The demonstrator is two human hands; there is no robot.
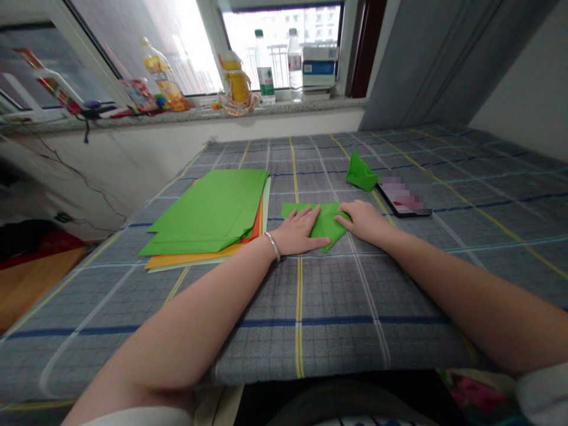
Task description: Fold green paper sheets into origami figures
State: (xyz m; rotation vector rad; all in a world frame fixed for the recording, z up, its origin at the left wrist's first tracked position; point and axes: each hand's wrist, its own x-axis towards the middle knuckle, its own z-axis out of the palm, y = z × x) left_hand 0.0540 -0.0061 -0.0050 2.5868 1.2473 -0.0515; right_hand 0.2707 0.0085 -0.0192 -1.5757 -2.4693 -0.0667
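Observation:
A folded piece of green paper [327,219] lies on the checked cloth in front of me. My left hand [298,233], with a silver bangle at the wrist, rests flat on its left part, fingers spread. At the paper's right edge is my right hand [364,220]; its fingers are bent and its thumb and forefinger close on the edge. Just beyond that hand stands a folded green paper shape [360,173] with a pointed top. Part of the paper under my left palm is hidden.
Left of my hands lies a stack of green sheets [213,207] over orange, yellow and pale ones. A phone [402,198] lies to the right on the checked cloth [275,307]. Along the windowsill [319,106] stand several bottles and a blue-and-white box [318,68].

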